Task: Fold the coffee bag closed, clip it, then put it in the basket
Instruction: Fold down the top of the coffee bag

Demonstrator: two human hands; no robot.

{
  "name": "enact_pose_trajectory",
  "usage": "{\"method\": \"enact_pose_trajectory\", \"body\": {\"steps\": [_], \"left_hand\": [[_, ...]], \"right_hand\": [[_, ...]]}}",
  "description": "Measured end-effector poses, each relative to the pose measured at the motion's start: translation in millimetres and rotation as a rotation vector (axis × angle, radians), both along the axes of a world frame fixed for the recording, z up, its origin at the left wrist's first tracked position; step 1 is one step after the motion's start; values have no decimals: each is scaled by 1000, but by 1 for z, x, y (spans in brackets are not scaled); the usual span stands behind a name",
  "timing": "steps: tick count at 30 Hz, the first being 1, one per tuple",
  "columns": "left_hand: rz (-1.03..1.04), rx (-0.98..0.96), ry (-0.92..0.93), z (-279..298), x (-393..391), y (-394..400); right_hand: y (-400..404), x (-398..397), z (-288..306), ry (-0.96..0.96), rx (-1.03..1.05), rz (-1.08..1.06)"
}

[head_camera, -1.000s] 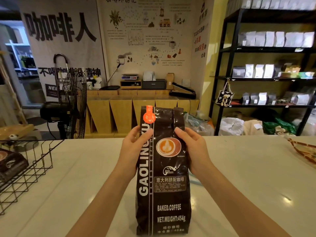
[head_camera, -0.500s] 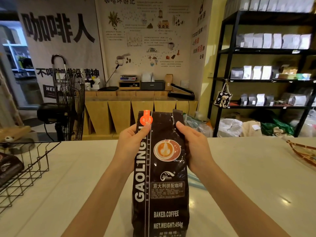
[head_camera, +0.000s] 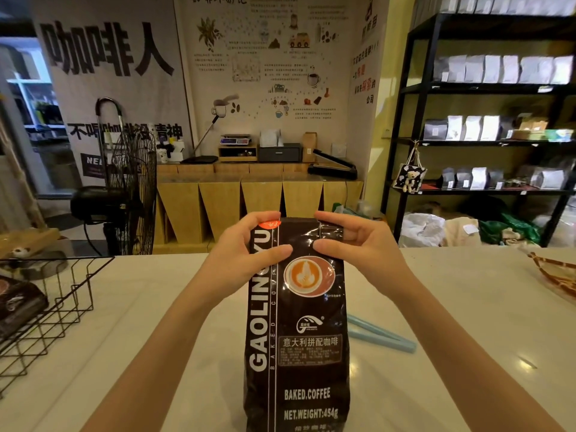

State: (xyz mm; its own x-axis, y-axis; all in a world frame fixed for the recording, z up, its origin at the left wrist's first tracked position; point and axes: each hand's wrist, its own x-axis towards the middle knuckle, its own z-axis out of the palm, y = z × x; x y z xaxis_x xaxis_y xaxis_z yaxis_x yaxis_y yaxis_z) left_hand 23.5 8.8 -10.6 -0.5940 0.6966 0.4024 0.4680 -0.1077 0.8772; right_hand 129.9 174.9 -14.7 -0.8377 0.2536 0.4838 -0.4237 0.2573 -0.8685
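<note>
Upright coffee bag (head_camera: 297, 322) on counter (head_camera: 452, 307), top pinched between left hand (head_camera: 241, 258) and right hand (head_camera: 358, 247).

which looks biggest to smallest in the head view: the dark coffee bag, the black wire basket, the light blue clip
1. Dark foil coffee bag, though it is nearest the camera.
2. Black wire basket, cut off by the frame edge, so its rank is unsure.
3. Light blue plastic clip, partly hidden behind the bag.

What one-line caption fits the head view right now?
Both hands, left hand and right hand, fold the top of the upright coffee bag; blue clip lies beside it.
</note>
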Motion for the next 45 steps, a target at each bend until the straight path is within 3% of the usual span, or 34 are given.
{"method": "enact_pose_trajectory", "body": {"steps": [6, 16, 30, 45], "left_hand": [[-1, -27, -26, 1, 1, 0], [21, -96, -71, 1, -4, -2], [96, -164, -132, -7, -2, 2], [170, 3, -209, -19, 1, 7]], "right_hand": [[5, 2, 3, -63, 114, -7], [5, -1, 7, -160, 93, -25], [8, -3, -1, -272, 222, -184], [2, -5, -11, -275, -38, -84]]}}
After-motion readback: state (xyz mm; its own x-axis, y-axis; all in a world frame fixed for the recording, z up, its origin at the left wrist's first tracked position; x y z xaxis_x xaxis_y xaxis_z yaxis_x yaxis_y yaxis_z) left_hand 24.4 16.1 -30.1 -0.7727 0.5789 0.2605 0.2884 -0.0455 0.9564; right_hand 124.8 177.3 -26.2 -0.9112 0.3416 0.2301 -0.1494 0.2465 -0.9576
